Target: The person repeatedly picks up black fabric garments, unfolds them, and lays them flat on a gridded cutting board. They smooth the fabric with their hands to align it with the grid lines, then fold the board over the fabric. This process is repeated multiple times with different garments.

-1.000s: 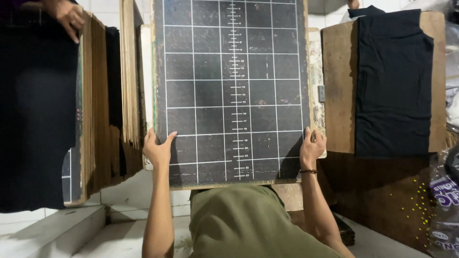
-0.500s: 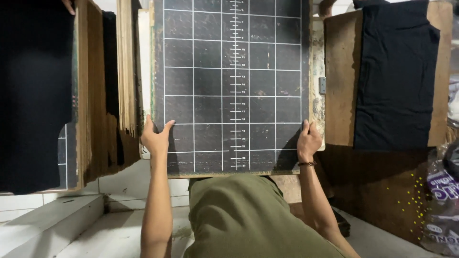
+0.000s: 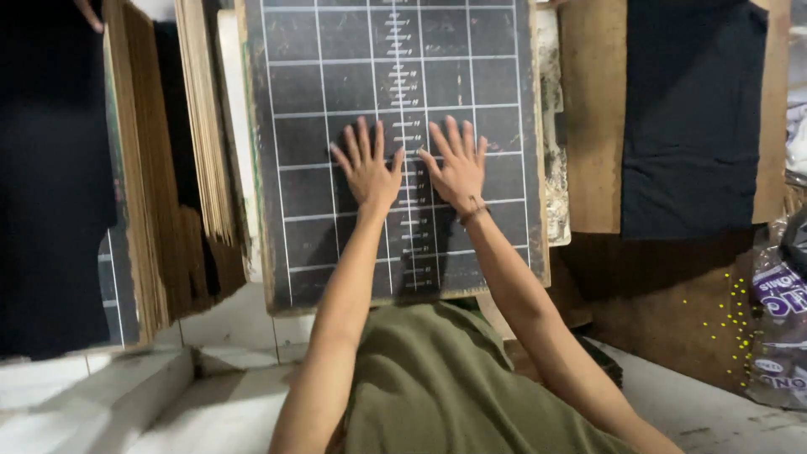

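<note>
Gridded black board [image 3: 336, 84], ruled with white lines and a numbered scale down its middle, fills the centre of the head view from twelve o'clock down to about six, where its lower edge meets the person's olive shirt [image 3: 437, 387]. Both hands lie flat on the board's face, palms down and fingers spread, gripping nothing. The left hand [image 3: 366, 171] rests just to the nine o'clock side of the centre scale; the right hand [image 3: 458, 171] rests just to the three o'clock side, a thin band at its wrist. The thumbs nearly meet over the scale, though whether they touch cannot be told.

At nine o'clock from the board stands a stack of thin wooden boards [image 3: 151, 168] set on edge, and beyond it, at the far nine o'clock edge, a board covered in dark cloth [image 3: 50, 185]. At three o'clock sits a brown wooden board [image 3: 593, 126] with a black garment [image 3: 689, 118] pulled over it. At about four o'clock, a crinkled plastic package [image 3: 777, 319] lies near scattered yellow specks [image 3: 723, 319]. At the eleven o'clock corner, another person's fingertips [image 3: 88, 15] show at the frame edge.
</note>
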